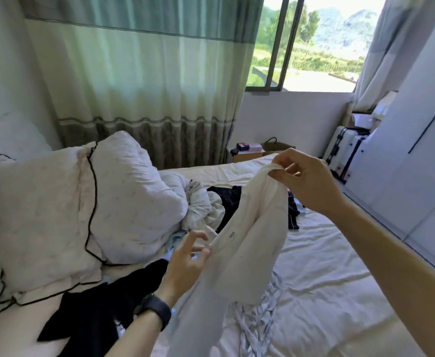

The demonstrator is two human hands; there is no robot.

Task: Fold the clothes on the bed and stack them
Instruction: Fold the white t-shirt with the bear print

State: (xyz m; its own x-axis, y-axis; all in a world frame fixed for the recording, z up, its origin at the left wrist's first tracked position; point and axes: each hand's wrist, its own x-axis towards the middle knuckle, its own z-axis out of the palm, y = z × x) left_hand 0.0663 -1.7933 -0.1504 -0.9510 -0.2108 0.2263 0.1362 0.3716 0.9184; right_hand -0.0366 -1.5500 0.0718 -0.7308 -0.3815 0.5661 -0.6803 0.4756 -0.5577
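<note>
my right hand (pixel 304 177) pinched the white top (pixel 247 253) up over the bed (pixel 327 279); my left hand (pixel 189 256) pinched its lower edge.

Daylight is coming through the window (pixel 322 47); a curtain (pixel 139 86) is hanging beside it; a suitcase (pixel 342 155) is standing by the wardrobe (pixel 407 155).

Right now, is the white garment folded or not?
Not folded: the white garment hangs loose above the bed, pinched by the left hand and right hand.
</note>
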